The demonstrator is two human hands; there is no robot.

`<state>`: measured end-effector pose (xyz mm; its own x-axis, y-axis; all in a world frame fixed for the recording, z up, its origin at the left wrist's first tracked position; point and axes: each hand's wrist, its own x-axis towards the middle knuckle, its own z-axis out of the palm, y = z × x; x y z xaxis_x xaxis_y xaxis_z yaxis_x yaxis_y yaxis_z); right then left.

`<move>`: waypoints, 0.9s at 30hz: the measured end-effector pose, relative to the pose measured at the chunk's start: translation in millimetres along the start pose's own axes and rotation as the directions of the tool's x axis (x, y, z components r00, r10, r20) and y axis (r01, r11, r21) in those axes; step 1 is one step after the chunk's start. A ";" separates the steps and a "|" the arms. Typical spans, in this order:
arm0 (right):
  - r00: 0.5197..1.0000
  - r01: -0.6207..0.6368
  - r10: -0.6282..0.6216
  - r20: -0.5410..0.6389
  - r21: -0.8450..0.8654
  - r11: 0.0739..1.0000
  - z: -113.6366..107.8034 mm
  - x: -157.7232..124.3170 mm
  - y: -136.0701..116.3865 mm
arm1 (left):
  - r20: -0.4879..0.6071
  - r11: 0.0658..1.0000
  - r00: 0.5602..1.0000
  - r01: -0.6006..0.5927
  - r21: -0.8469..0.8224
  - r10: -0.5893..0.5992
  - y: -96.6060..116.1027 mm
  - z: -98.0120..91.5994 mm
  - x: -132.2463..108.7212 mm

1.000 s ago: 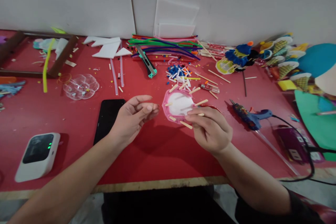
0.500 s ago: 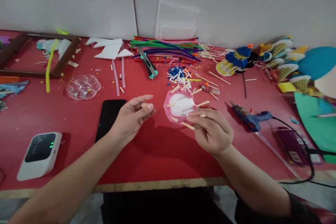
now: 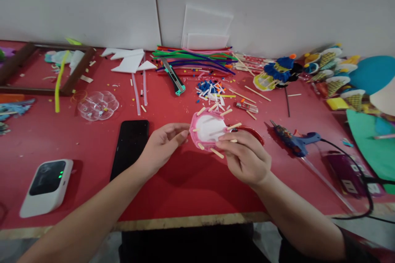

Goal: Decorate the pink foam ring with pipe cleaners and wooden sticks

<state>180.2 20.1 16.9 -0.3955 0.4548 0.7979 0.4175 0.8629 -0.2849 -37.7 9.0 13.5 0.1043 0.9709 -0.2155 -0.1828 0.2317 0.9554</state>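
A white disc with a pink rim and several short wooden sticks standing around it is held above the red table. My right hand pinches its lower right edge between thumb and fingers. At its left edge is my left hand, thumb and fingers drawn together on the pink rim; the farther fingertips are partly hidden. Behind my right hand lie red-handled scissors, mostly covered. A black phone rests beside my left wrist.
A glue gun with its cord lies at the right. Farther back are a utility knife, pipe cleaners, cut bits and a finished figure. A white device sits at the left.
My left hand has moved right to the rim of the disc. The disc, in my right hand, has shifted slightly left and down in view, uncovering more of the scissors.
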 end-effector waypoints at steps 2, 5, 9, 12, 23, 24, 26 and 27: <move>1.000 -0.003 0.003 0.001 -0.002 1.000 0.8 -1.2 0.5 | -0.051 1.000 0.999 -0.014 0.018 0.015 -0.5 -0.8 0.3; 1.000 -0.004 0.004 0.003 -0.006 1.000 1.5 -2.5 1.1 | -0.057 0.997 0.996 -0.064 -0.041 0.062 2.2 -0.1 -1.1; 1.000 0.006 -0.006 0.024 -0.019 1.000 1.1 0.0 0.5 | 0.092 0.965 0.996 0.020 -0.263 0.005 8.0 1.4 -3.7; 0.998 0.026 -0.024 0.066 -0.025 0.999 1.3 4.7 -0.6 | 0.234 0.915 0.962 0.219 -0.338 -0.144 9.5 0.5 -4.6; 0.967 -0.239 0.240 0.082 -0.023 0.971 12.8 5.9 -6.9 | 0.246 0.987 0.969 0.047 -0.155 -0.007 12.2 6.5 -10.0; 0.960 -0.266 0.267 0.087 -0.020 0.964 13.4 4.8 -7.4 | 0.234 0.992 0.972 0.025 -0.121 0.004 12.0 6.7 -9.6; 0.951 -0.292 0.290 0.108 -0.004 0.957 14.4 2.3 -8.0 | 0.204 0.997 0.979 -0.014 -0.072 0.028 10.7 7.2 -8.6; 0.947 -0.299 0.297 0.121 0.001 0.954 14.9 1.1 -8.4 | 0.189 0.998 0.981 -0.035 -0.057 0.045 9.6 7.5 -8.2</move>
<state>164.1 16.6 12.2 -0.3493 0.7136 0.6073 0.5158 0.6875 -0.5112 -33.0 2.8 25.9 0.2789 0.9514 -0.1304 -0.2414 0.2008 0.9494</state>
